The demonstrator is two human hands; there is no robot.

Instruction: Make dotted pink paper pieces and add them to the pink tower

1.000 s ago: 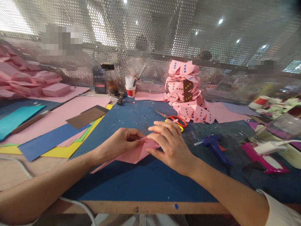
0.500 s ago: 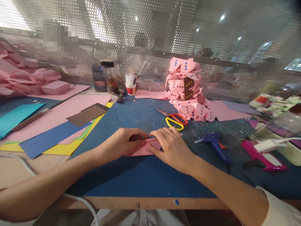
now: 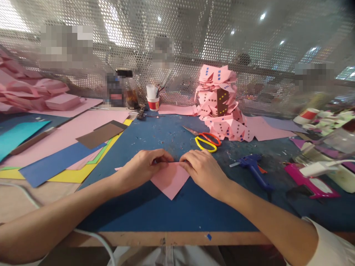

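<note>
Between my hands is a piece of pink paper [image 3: 171,181], its pointed corner hanging toward me over the blue mat [image 3: 155,216]. My left hand [image 3: 144,166] pinches its upper left edge, thumb and fingers together. At the upper right edge my right hand [image 3: 203,171] pinches the paper in the same way. A small pink tip pokes out left of my left hand. Just beyond my right hand lie scissors [image 3: 206,142] with one red and one yellow handle. Farther back stands a pink folded-paper structure [image 3: 210,98] dotted with small blue and brown squares.
To the right lie a blue glue gun [image 3: 253,170] and a magenta tool [image 3: 310,181]. Coloured sheets, including a blue strip [image 3: 59,162] and a brown piece [image 3: 101,136], overlap at left. A paper cup [image 3: 153,103] holding tools stands by the perforated metal screen [image 3: 183,48].
The pink paper has turned so that a pointed corner now shows toward me. My hands have moved slightly apart along its upper edge, both still holding it.
</note>
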